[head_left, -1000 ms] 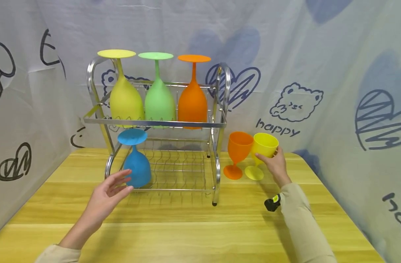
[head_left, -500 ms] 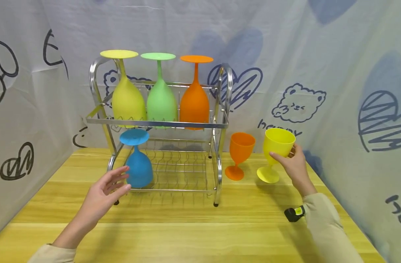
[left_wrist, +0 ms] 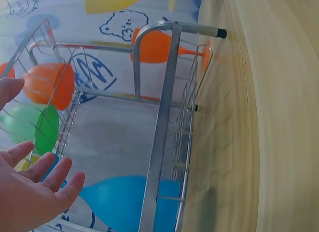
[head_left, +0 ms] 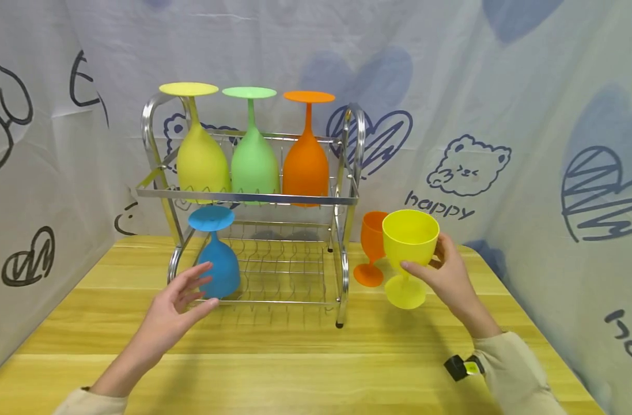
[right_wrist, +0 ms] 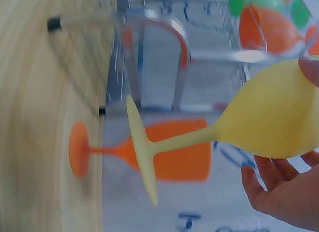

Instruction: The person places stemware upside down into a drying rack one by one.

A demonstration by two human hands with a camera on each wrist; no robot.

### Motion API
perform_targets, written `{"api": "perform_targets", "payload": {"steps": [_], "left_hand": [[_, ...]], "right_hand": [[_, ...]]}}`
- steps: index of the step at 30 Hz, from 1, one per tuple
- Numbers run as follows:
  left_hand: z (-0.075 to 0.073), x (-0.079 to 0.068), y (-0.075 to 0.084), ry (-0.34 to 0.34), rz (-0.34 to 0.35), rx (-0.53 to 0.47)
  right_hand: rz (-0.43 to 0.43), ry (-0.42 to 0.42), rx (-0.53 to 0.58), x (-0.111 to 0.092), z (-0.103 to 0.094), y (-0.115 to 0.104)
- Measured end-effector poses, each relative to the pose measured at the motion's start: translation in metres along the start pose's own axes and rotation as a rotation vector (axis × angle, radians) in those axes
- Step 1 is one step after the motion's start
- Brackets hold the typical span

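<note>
My right hand (head_left: 447, 278) grips the bowl of a yellow goblet (head_left: 410, 242), which is upright and raised off the table in the right wrist view. Behind it an orange goblet (head_left: 370, 245) stands upright on the table, partly hidden. My left hand (head_left: 173, 317) has its fingers spread and holds nothing. It is in front of a blue goblet (head_left: 219, 268), upside down on the lower tier of a metal dish rack (head_left: 253, 199). On the upper tier, a yellow-green goblet (head_left: 203, 158), a green goblet (head_left: 254, 161) and another orange goblet (head_left: 306, 164) stand upside down in a row.
The rack's right front leg (head_left: 343, 288) stands between the blue goblet and the upright orange one. A wooden table (head_left: 274, 369) lies beneath everything. Printed cloth (head_left: 466, 69) hangs behind and at both sides. A black device (head_left: 463, 366) sits at my right wrist.
My right hand first drew the yellow goblet right, away from the orange one, then brought it back left and nearer me. My left hand stays near the blue goblet, with slight movement.
</note>
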State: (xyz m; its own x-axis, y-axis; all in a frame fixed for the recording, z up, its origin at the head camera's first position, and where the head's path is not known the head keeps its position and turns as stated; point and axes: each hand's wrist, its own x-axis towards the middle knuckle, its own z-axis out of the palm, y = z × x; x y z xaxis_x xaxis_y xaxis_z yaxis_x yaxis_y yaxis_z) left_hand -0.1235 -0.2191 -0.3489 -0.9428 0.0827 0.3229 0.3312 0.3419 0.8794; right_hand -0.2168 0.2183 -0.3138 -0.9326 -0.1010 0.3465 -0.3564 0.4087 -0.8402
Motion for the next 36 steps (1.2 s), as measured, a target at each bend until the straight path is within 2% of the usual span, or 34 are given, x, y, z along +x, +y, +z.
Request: {"api": "perform_targets", "payload": {"steps": [10,17,20,27,36], "left_hand": [[0.013,-0.001,0.014,-0.046,-0.015,-0.023],[0.030,0.004,0.017,-0.093,0.010,-0.020],[0.039,0.008,0.019,-0.117,0.026,-0.008],[0.060,0.021,0.022,-0.144,0.111,0.066],[0.074,0.034,0.022,-0.216,0.141,0.065]], "right_hand": [[-0.082,-0.120,-0.039,-0.019,0.043,-0.014],[-0.196,-0.202,-0.160,-0.023,0.072,-0.021],[-0.219,-0.227,-0.208,-0.026,0.083,-0.026],[-0.243,-0.281,-0.255,-0.031,0.102,-0.035],[-0.381,-0.343,-0.323,-0.032,0.119,-0.039]]}}
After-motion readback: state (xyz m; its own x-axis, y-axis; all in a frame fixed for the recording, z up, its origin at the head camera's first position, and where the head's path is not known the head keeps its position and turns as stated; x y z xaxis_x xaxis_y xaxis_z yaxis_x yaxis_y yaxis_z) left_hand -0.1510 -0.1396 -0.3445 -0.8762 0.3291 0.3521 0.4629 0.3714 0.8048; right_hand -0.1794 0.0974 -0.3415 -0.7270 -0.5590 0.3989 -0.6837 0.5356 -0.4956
